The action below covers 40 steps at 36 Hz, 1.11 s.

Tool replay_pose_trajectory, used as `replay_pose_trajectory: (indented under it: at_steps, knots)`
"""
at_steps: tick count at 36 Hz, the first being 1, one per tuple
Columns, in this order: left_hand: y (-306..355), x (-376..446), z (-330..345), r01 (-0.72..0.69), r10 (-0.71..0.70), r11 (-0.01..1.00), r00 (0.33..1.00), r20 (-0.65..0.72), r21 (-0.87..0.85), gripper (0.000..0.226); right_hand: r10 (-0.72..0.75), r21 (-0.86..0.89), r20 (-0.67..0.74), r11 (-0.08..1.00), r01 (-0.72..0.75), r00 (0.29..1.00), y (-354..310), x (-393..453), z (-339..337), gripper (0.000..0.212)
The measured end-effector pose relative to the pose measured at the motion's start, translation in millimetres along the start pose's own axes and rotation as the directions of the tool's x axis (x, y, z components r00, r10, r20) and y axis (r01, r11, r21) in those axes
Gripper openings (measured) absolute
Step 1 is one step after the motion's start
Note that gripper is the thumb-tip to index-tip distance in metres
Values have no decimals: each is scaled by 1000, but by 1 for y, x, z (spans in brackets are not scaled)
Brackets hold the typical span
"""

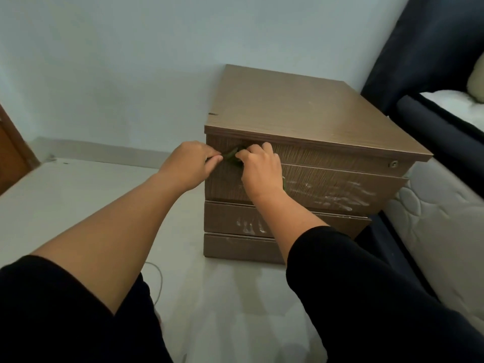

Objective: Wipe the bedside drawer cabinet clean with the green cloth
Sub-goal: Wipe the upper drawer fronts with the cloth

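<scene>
Dim, flat, bluish indoor light; soft focus, wide-angle bending at edges.

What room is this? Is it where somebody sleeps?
Most likely a bedroom: a mattress lies in a dark bed frame on the right, and a wooden drawer cabinet stands right beside it.

Black sleeves [366, 284] pushed up both forearms; bare hands, no rings or watch visible.
</scene>
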<state>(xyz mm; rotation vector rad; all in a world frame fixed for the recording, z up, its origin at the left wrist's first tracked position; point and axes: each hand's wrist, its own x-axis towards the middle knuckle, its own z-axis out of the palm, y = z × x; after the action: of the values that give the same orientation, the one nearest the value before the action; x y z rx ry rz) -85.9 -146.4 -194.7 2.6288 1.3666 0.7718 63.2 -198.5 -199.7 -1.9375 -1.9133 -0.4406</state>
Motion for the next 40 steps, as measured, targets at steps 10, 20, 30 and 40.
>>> replay_pose_trajectory:
  at_steps: [10,20,30,40]
  knots:
    - [40,13,20,-162,160,983,987,34,81,39,164,-54,25,985,-162,986,81,-27,-20,42]
    - [107,42,53,-321,313,945,943,115,60,40,344,-21,-41,938,-345,938,157,-56,-34,42]
    - [164,63,85,-428,425,904,895,137,-3,40,796,300,-176,604,-739,579,243,-88,-48,43]
    - [202,73,113,-436,443,896,890,103,-86,40,997,872,43,-6,-489,65,244,-99,-27,35]
